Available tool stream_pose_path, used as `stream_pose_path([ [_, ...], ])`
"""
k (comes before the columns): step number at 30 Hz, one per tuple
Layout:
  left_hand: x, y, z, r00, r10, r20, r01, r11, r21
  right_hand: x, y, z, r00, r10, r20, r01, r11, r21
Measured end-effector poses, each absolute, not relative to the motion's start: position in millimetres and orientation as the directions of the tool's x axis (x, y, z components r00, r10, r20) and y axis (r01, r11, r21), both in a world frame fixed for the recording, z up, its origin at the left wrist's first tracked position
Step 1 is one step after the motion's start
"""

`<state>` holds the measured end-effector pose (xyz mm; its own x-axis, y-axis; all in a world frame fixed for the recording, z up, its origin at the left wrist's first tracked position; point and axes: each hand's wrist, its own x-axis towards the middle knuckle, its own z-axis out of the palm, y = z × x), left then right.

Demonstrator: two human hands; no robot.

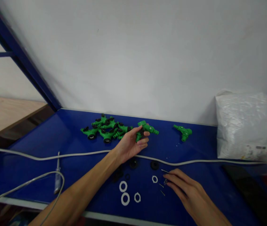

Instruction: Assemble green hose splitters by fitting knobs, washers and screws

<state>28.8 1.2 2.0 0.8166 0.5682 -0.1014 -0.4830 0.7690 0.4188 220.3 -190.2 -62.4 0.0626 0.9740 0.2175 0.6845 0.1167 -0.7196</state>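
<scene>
My left hand (130,143) reaches forward over the blue table (53,135) and holds a green plastic fitting (146,129) between thumb and fingers. Just left of it lies a pile of similar green fittings with black rings (105,128). My right hand (186,188) rests low on the table, its fingertips pinching or touching a small metal pin (165,181). Another thin pin (164,171) lies just beyond the fingers. Several white rings (125,193) and black washers (154,165) lie between my hands.
A single green fitting (183,132) lies apart at the right. A white plastic bag (245,125) stands at the back right. A white cable (77,154) runs across the table. A pen-like tool (57,175) lies at the left. A dark flat object (248,185) sits near the right edge.
</scene>
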Motion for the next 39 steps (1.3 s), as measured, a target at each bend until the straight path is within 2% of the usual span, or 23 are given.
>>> stream_pose_path([
  [7,21.5,2.5,6.8,0.826,0.562,-0.033,-0.515,0.778,0.359,217.6,-176.0,-69.8,0.023,0.984,0.178,0.629,0.124,-0.767],
  [14,22.7,2.9,3.1,0.836,0.549,-0.022,-0.513,0.794,0.326,211.3,-164.5,-57.4,-0.074,0.987,0.14,0.677,0.153,-0.72],
  [22,23.1,1.9,1.7,0.844,0.537,-0.008,-0.508,0.803,0.311,199.4,-158.3,-12.5,0.011,0.981,0.194,0.681,0.135,-0.719],
  [26,24.5,0.0,0.8,0.846,0.533,-0.005,-0.5,0.797,0.337,184.6,-133.1,24.8,0.06,0.986,0.153,0.568,0.093,-0.818],
  [29,26.6,-1.2,-1.8,0.838,0.545,-0.016,-0.495,0.773,0.396,176.0,-113.1,41.5,0.142,0.975,0.171,0.397,0.102,-0.912],
  [32,29.3,-2.3,-5.4,0.808,0.59,-0.011,-0.524,0.726,0.446,169.6,-99.5,46.9,0.154,0.972,0.176,0.259,0.132,-0.957],
  [35,31.8,-3.2,-8.4,0.782,0.623,0.005,-0.549,0.686,0.478,164.6,-91.9,47.1,0.156,0.972,0.174,0.217,0.138,-0.966],
  [39,34.0,-3.8,-9.9,0.78,0.625,0.016,-0.548,0.671,0.499,163.8,-85.1,43.5,0.214,0.95,0.229,0.261,0.17,-0.95],
])
